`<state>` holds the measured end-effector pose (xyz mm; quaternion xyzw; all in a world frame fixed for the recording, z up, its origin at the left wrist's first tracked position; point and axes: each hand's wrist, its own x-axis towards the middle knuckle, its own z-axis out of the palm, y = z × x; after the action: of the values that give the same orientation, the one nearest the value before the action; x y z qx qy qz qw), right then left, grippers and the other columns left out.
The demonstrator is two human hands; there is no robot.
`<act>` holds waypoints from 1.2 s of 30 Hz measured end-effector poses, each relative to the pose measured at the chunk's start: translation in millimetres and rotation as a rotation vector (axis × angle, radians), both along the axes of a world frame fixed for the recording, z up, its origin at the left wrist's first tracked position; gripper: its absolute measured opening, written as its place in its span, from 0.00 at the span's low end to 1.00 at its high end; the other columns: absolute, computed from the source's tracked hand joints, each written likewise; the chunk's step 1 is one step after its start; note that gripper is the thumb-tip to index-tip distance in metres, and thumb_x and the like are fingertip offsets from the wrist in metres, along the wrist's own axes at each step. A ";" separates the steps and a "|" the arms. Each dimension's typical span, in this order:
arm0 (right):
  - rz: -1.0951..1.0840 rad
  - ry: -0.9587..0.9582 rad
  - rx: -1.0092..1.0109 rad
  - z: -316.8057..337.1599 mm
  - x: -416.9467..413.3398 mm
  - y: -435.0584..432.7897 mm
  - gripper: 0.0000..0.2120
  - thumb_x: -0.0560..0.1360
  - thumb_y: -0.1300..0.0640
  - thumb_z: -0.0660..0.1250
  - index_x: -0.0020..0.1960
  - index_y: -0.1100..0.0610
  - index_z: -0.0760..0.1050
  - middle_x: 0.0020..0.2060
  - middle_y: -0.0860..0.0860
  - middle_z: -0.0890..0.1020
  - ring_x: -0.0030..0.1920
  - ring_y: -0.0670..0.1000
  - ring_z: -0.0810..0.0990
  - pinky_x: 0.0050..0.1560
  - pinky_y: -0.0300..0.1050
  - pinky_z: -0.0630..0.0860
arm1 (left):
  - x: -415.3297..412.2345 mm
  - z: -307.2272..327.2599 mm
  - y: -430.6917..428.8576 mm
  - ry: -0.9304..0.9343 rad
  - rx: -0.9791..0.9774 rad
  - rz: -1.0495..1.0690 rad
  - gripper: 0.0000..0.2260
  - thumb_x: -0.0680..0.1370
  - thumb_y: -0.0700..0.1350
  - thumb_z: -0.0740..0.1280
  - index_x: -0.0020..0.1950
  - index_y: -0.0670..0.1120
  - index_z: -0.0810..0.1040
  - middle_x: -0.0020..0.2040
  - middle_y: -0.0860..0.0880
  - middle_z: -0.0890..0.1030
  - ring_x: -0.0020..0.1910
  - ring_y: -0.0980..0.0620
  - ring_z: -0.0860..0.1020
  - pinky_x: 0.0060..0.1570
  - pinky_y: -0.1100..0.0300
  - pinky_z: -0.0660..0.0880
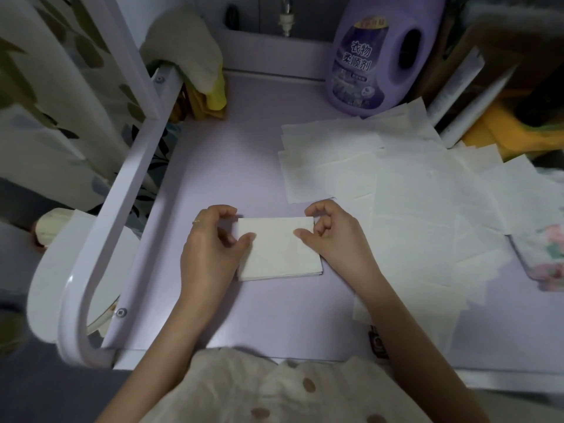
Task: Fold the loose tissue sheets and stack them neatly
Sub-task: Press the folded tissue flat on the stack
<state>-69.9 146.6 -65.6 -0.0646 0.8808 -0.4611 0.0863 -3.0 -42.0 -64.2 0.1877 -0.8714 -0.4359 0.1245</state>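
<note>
Blouse: cream, brown-dotted cloth (274, 389) at the bottom edge, closest to the lens; I lean over the lilac table (232, 166).
Left hand: my left hand (207, 242) is curled narrow, thumb on top of the folded stack (277, 251), fingers at its far left corner.
Right hand: my right hand (332, 236) mirrors it at the far right corner, thumb pressing down.
Reason: gripping both corners looks meant to square the edges and flatten the crease.
Folded stack: straight ahead of me, between my hands, apart from the pile.
Loose sheets: the loose sheets (427, 193) are fanned out to my right, within easy reach.
Count: one folded stack, several layers thick; well over six loose sheets, exact number hidden by overlap; one purple softener bottle (381, 53).
</note>
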 end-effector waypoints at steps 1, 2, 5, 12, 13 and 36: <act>-0.001 0.010 -0.003 1.3 0.6 -0.1 0.14 0.72 0.53 0.74 0.54 0.52 0.74 0.28 0.45 0.74 0.29 0.42 0.72 0.37 0.33 0.69 | 0.3 0.1 -0.5 -0.006 -0.017 0.000 0.17 0.72 0.45 0.74 0.58 0.51 0.73 0.49 0.56 0.74 0.40 0.60 0.73 0.36 0.68 0.68; -0.012 0.017 -0.018 3.3 1.6 -0.5 0.14 0.73 0.53 0.73 0.55 0.52 0.73 0.29 0.46 0.74 0.30 0.41 0.72 0.37 0.32 0.69 | 1.1 0.7 -1.3 -0.009 -0.017 -0.001 0.19 0.73 0.45 0.73 0.62 0.50 0.72 0.53 0.56 0.72 0.42 0.60 0.72 0.38 0.71 0.68; -0.122 -0.020 -0.153 9.9 2.0 -1.2 0.14 0.77 0.53 0.67 0.62 0.53 0.71 0.40 0.44 0.76 0.38 0.36 0.74 0.44 0.27 0.69 | 4.4 7.3 -0.5 0.003 0.197 0.000 0.21 0.79 0.44 0.65 0.70 0.47 0.65 0.64 0.53 0.70 0.58 0.60 0.72 0.50 0.74 0.68; -0.136 -0.402 -0.589 4.2 15.7 -7.7 0.25 0.81 0.45 0.56 0.76 0.49 0.59 0.74 0.43 0.64 0.73 0.41 0.63 0.76 0.43 0.56 | 14.0 22.4 20.4 -0.156 0.640 -0.049 0.23 0.84 0.47 0.52 0.78 0.51 0.53 0.73 0.62 0.58 0.68 0.68 0.58 0.58 0.80 0.55; -0.124 -0.421 -0.575 1.5 19.4 -12.2 0.25 0.81 0.44 0.56 0.76 0.48 0.59 0.75 0.42 0.64 0.73 0.40 0.62 0.76 0.43 0.55 | 13.8 21.7 22.3 -0.162 0.628 -0.066 0.23 0.84 0.47 0.52 0.78 0.51 0.52 0.75 0.61 0.57 0.71 0.66 0.57 0.64 0.76 0.54; 0.237 -0.056 0.286 27.7 1.1 -28.2 0.25 0.77 0.46 0.65 0.71 0.53 0.66 0.59 0.47 0.75 0.51 0.45 0.73 0.52 0.38 0.68 | 2.7 8.8 -24.8 -0.074 0.001 -0.233 0.34 0.76 0.30 0.62 0.78 0.45 0.52 0.75 0.50 0.57 0.72 0.60 0.59 0.65 0.72 0.58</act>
<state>-68.8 118.4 -38.0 -0.1421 0.9209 -0.3194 0.1727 -0.3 -66.8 -55.4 0.1013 -0.8909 -0.4408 0.0406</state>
